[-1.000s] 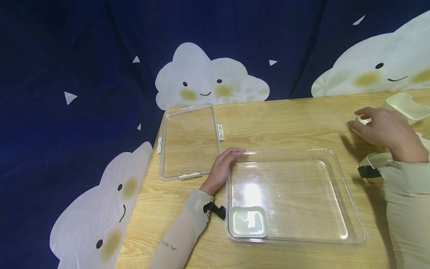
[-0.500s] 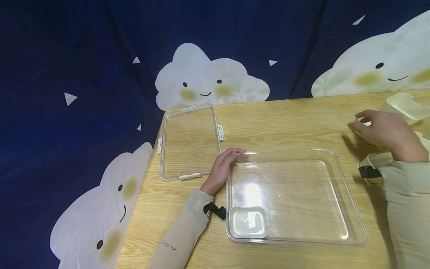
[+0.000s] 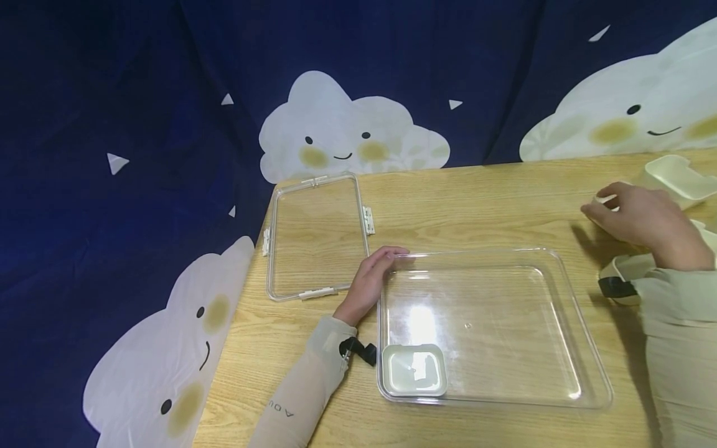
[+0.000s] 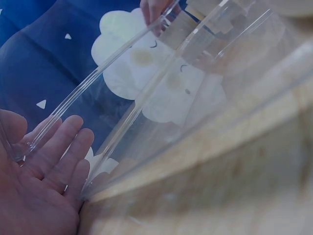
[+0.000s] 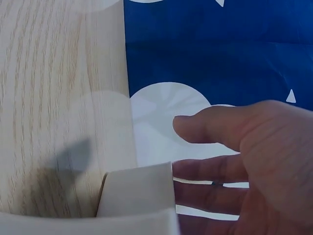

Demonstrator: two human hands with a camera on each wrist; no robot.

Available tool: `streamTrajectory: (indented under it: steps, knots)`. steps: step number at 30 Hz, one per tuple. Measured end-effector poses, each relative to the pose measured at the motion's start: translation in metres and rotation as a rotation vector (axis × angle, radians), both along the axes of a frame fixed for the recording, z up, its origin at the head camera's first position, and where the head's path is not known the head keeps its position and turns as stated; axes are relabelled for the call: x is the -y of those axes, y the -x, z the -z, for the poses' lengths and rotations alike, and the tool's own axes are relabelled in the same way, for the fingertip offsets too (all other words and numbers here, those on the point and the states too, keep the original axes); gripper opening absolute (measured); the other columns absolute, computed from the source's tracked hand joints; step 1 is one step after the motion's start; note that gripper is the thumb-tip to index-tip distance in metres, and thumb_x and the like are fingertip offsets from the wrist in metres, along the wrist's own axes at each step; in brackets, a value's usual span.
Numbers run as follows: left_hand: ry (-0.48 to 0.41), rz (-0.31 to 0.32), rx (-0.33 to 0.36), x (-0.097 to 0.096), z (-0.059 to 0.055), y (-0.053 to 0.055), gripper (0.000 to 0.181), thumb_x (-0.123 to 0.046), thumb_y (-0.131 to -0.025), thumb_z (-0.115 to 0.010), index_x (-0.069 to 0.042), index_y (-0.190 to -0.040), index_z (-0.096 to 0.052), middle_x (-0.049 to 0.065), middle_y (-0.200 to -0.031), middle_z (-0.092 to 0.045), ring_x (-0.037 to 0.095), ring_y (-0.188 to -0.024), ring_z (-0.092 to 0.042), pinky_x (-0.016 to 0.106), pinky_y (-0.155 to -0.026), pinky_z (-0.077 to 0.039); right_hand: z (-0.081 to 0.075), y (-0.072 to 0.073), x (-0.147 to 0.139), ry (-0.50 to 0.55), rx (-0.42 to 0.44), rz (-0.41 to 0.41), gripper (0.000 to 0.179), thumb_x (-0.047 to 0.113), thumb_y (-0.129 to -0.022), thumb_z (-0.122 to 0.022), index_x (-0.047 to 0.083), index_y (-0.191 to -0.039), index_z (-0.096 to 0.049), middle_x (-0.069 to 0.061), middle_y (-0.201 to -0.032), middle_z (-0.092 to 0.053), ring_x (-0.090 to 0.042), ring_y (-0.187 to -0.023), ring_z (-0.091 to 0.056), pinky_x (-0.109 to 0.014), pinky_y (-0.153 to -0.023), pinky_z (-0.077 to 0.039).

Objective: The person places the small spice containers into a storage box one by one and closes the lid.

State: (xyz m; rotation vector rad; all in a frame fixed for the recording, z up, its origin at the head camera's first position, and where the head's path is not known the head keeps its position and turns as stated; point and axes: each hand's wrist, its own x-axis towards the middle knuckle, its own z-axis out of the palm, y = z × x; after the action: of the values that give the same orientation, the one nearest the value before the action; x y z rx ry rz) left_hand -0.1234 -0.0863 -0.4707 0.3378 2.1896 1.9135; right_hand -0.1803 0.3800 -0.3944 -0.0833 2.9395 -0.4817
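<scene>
My left hand (image 3: 371,277) rests at the far left corner of a clear plastic bin (image 3: 482,336). Its fingers lie along the outside wall, palm facing the plastic in the left wrist view. A small cream compartment tray (image 3: 413,370) sits inside the bin's near left corner. Over at the right, my right hand (image 3: 644,214) reaches among cream containers. The right wrist view has its fingers behind a cream container wall (image 5: 139,191), which hides their tips. The right thumb is raised, apart from that wall. A cream edge (image 3: 609,203) shows between thumb and fingers in the head view.
A clear lid (image 3: 319,236) with white clips lies on the wooden table (image 3: 476,199), behind and left of the bin. Further cream containers (image 3: 678,177) stand at the right, one partly under the right forearm. A dark blue cloud-patterned cloth (image 3: 476,56) hangs behind the table.
My right hand has shifted slightly to the right, its thumb and fingers changing little. The left hand, bin, tray and lid have stayed put.
</scene>
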Motion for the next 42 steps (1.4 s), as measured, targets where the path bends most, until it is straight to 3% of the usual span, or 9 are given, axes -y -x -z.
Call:
streamTrajectory:
  steps: [8, 14, 22, 34, 37, 42]
  knots:
    - [0.007, -0.007, 0.003, 0.0006, 0.0012, -0.0004, 0.04, -0.027, -0.112, -0.035, -0.01, -0.132, -0.065, 0.012, -0.134, -0.071, 0.024, -0.135, -0.061, 0.044, -0.119, -0.04, 0.001, -0.0029, 0.002, 0.009, -0.015, -0.023, 0.057, 0.046, -0.105, -0.05, -0.007, -0.126, -0.059, -0.035, -0.115, -0.069, -0.062, -0.099, -0.061, -0.065, -0.08, -0.047]
    - [0.002, 0.006, -0.016, 0.0009, 0.001, -0.0001, 0.04, -0.027, -0.112, -0.035, -0.009, -0.133, -0.064, 0.014, -0.134, -0.071, 0.025, -0.135, -0.061, 0.044, -0.119, -0.04, 0.0013, -0.0031, 0.0023, 0.014, 0.008, -0.018, 0.061, 0.047, -0.105, -0.05, -0.009, -0.129, -0.056, -0.039, -0.122, -0.065, -0.068, -0.102, -0.056, -0.069, -0.082, -0.046]
    - [0.01, 0.003, -0.02, 0.0009, 0.0004, 0.0001, 0.04, -0.027, -0.112, -0.035, -0.009, -0.132, -0.065, 0.01, -0.138, -0.068, 0.023, -0.139, -0.057, 0.045, -0.119, -0.04, 0.0048, 0.0, 0.0018, 0.022, 0.012, -0.023, 0.063, 0.049, -0.104, -0.052, -0.008, -0.13, -0.055, -0.039, -0.124, -0.063, -0.066, -0.103, -0.058, -0.069, -0.081, -0.047]
    - [-0.003, 0.004, -0.01, 0.0006, 0.0012, 0.0003, 0.041, -0.028, -0.113, -0.035, -0.01, -0.132, -0.065, 0.014, -0.134, -0.071, 0.025, -0.135, -0.061, 0.043, -0.117, -0.042, 0.0073, 0.0033, 0.0057, -0.091, 0.093, -0.099, 0.071, 0.052, -0.105, -0.046, -0.013, -0.134, -0.048, -0.044, -0.129, -0.056, -0.071, -0.113, -0.053, -0.071, -0.085, -0.048]
    - [-0.008, 0.011, -0.006, 0.0005, 0.0015, 0.0006, 0.041, -0.029, -0.113, -0.034, -0.01, -0.133, -0.064, 0.015, -0.133, -0.072, 0.027, -0.133, -0.063, 0.043, -0.116, -0.042, 0.0086, 0.0039, 0.0052, -0.103, 0.077, -0.118, 0.065, 0.047, -0.105, -0.048, -0.012, -0.132, -0.051, -0.043, -0.124, -0.06, -0.069, -0.109, -0.056, -0.069, -0.083, -0.049]
    - [-0.007, 0.018, -0.008, 0.0008, 0.0014, 0.0011, 0.041, -0.029, -0.113, -0.034, -0.01, -0.134, -0.064, 0.015, -0.133, -0.072, 0.026, -0.133, -0.063, 0.044, -0.118, -0.041, 0.0085, 0.0044, 0.0048, -0.103, 0.03, -0.162, 0.039, 0.03, -0.103, -0.051, -0.006, -0.119, -0.057, -0.035, -0.108, -0.066, -0.058, -0.091, -0.065, -0.064, -0.073, -0.051]
